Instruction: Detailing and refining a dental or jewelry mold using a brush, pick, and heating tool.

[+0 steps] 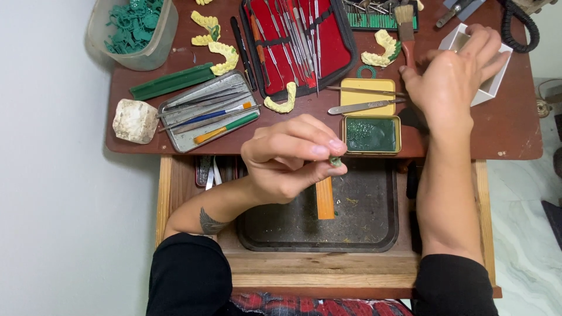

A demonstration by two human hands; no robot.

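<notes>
My left hand (290, 157) pinches a small green piece of wax (335, 161) between thumb and fingertips, held above a dark tray (363, 225) in the open drawer. An orange stick (325, 198) lies on that tray just under the hand. My right hand (451, 73) reaches to the far right of the desk, fingers on a white box (494, 82) and beside a brush (405, 23); whether it grips anything is hidden. A yellow tin of green wax (371, 134) sits between the two hands.
A red case of metal instruments (301, 41) lies open at the back. Several yellow dental casts (225, 55) are scattered around. A metal tray of brushes (208, 111), a white stone block (134, 121) and a tub of green pieces (136, 29) stand left.
</notes>
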